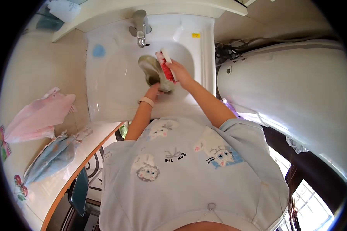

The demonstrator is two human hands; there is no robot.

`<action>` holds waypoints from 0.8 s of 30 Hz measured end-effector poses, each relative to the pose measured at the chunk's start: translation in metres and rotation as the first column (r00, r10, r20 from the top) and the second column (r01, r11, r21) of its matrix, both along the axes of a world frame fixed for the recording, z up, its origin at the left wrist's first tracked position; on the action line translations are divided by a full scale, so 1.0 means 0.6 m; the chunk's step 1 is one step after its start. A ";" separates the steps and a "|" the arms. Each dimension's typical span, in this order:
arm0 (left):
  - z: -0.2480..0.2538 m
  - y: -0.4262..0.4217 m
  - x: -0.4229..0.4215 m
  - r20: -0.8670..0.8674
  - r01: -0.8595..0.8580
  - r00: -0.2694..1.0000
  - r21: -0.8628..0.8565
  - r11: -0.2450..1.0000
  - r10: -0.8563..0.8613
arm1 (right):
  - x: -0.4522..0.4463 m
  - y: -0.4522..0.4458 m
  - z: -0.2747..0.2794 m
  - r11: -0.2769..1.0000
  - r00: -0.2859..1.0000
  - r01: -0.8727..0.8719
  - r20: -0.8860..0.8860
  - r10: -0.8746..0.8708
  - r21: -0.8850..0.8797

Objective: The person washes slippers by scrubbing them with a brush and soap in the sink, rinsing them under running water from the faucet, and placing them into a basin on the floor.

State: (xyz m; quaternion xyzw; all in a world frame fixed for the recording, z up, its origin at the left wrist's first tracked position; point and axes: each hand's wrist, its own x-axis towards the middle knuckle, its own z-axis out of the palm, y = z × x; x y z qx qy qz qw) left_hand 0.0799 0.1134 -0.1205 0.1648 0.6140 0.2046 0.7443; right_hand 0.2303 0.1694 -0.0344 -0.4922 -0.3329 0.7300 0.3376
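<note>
A white sink (115, 86) spans the upper centre of the frame, its left edge meeting the wall, bare basin lying left of the shoe (147, 63), its right rim straight. The shoe, inside the basin, looks olive and blurred, with a dark opening. The left hand's (153, 91) grip clasps its lower end; the right hand's (178, 73) grip holds a white-backed brush (167, 69), red bristles facing the shoe. A pink cloth (42, 115) and blue cloth (52, 156) occupy the left; the faucet (141, 29) juts above the shoe; a rounded white appliance (285, 77) bounds the right.
</note>
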 end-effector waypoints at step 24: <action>0.154 -0.022 -0.083 -0.663 0.423 0.619 0.733 0.534 0.421 | -0.067 -0.079 0.005 0.825 0.861 -0.270 0.508 -0.023 0.496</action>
